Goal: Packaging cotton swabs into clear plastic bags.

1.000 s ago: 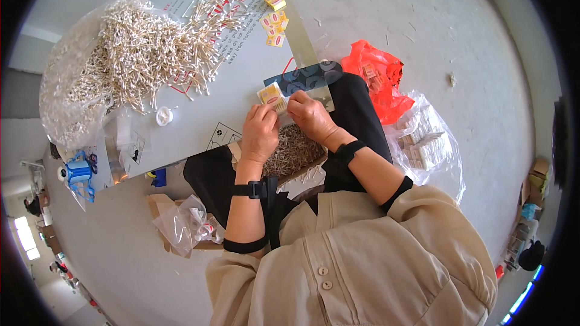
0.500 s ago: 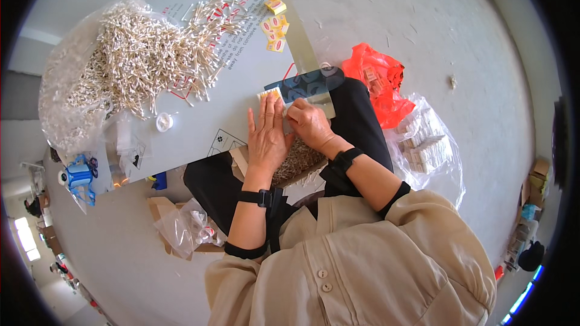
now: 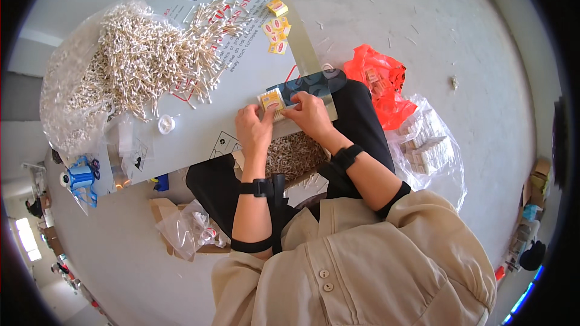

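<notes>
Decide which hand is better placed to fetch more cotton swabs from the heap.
Left, probably: the left hand lies nearer the swab heap, which sits on its side; the right hand is farther.

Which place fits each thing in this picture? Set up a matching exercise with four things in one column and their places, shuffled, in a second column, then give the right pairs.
Things:
1. heap of white cotton swabs
2. red plastic bag
3. small yellow box
4. blue tape dispenser

Places:
A. between the left hand and right hand
B. on the floor, right of the person's knee
C. at the far left, beside the board's edge
D. spread over the board's far left part

Pairs: 1-D, 2-B, 3-A, 4-C
</notes>
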Available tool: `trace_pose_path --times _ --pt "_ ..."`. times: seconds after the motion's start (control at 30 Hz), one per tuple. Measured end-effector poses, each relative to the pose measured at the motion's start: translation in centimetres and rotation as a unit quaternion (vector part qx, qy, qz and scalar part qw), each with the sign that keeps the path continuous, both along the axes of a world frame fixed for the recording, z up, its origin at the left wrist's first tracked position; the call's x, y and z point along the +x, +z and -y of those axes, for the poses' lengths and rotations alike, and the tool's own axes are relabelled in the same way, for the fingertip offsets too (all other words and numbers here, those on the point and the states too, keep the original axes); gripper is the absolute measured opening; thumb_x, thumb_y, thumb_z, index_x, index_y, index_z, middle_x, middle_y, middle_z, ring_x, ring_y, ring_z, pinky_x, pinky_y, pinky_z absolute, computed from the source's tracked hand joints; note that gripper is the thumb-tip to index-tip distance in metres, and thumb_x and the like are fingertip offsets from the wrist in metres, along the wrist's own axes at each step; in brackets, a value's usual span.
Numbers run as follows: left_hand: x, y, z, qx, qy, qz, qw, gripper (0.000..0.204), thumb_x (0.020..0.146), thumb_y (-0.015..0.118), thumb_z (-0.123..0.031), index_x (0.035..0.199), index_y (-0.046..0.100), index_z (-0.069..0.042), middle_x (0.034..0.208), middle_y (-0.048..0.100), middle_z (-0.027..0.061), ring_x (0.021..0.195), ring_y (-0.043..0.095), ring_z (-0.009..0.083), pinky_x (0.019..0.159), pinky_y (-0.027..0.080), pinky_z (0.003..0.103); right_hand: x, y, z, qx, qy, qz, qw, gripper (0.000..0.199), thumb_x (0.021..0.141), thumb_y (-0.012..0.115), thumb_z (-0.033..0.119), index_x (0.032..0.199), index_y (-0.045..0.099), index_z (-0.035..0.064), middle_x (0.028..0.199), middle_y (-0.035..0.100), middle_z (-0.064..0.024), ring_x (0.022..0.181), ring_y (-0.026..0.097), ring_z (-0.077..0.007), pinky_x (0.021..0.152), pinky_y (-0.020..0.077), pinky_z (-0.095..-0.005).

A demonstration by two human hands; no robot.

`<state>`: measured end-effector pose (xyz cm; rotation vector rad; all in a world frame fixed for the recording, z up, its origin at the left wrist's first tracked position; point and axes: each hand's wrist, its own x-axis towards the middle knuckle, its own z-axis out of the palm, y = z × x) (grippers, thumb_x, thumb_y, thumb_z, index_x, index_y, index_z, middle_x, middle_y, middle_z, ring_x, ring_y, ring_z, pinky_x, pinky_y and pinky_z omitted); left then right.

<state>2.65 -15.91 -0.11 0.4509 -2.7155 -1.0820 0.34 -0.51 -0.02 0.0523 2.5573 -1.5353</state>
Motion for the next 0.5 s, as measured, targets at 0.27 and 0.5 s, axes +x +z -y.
trace_pose_path --times 0.27,0.5 --pt "-1.6 0.7 0.4 0.365 0.047 0.134 0.92 0.029 0.078 0.08 -0.021 0.087 0.064 0.001 0.078 0.067 0.0074 0.062 0.061 0.0171 0.059 0.048 0.029 -2.3 0.4 0.0 -0.251 0.022 0.258 0.933 0.017 0.073 0.079 0.015 0.078 0.068 0.0032 0.065 0.059 0.001 0.055 0.05 -0.0076 0.048 0.0368 -0.0256" --pt "-0.4 3.0 0.0 0.583 0.01 0.093 0.807 0.022 0.082 0.075 -0.007 0.098 0.066 0.005 0.087 0.068 0.0065 0.073 0.064 0.0126 0.068 0.051 0.026 -1.0 2.6 -1.0 -0.292 0.068 0.186 0.936 0.011 0.077 0.077 0.011 0.08 0.068 0.0053 0.067 0.056 0.0047 0.058 0.046 -0.0024 0.05 0.0317 -0.0202"
